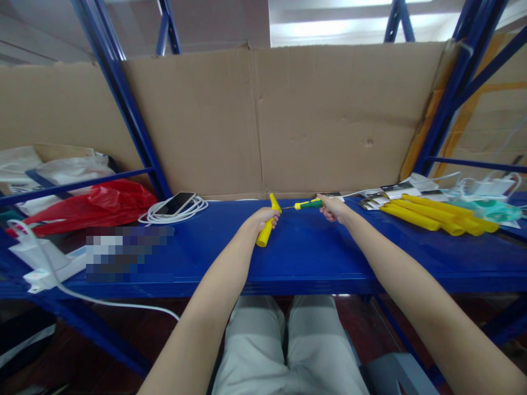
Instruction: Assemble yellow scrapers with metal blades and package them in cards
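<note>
My left hand is closed around a yellow tube-like plastic piece, which leans at a slant above the blue shelf. Its wide round end points toward me and its narrower end away. In my right hand is a screwdriver with a green and yellow handle, held level. The thin shaft reaches left, and its tip meets or nearly meets a small yellow part on the side of the piece, by my left fingers. Exact contact is too small to tell.
Several yellow tubes with card tags lie at the right. To the left are a phone on a coiled white cable, a red plastic bag and a power strip. Cardboard stands behind.
</note>
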The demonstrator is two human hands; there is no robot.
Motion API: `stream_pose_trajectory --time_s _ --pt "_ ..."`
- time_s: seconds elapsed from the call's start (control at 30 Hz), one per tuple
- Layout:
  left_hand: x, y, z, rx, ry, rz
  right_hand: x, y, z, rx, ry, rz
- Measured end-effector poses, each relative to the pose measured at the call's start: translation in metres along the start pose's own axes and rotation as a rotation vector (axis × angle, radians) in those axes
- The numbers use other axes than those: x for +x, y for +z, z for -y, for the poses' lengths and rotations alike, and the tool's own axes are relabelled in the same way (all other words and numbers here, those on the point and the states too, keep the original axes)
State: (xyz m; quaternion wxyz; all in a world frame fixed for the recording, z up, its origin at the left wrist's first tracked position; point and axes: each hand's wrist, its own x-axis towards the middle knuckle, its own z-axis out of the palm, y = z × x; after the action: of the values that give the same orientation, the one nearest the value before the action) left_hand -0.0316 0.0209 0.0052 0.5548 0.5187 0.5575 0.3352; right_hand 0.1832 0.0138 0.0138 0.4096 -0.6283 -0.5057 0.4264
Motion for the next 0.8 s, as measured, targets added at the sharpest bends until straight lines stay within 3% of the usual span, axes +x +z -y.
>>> stream_pose_trajectory --time_s 0.23,0.63,0.8 --pt "0.0004 -0.0003 -0.0003 0.003 0.003 -0.002 -0.0029 0.0004 0.0029 -0.055 0.025 -0.011" --pt "-0.0030 0.0012 -0.0016 -0.002 0.017 -0.019 0.0020 -0.0029 0.0010 0.000 0.119 0.127" --pt "-0.0012 0.0014 -0.0013 -0.004 0.027 -0.028 0.0025 -0.0032 0.0003 -0.011 0.129 0.129"
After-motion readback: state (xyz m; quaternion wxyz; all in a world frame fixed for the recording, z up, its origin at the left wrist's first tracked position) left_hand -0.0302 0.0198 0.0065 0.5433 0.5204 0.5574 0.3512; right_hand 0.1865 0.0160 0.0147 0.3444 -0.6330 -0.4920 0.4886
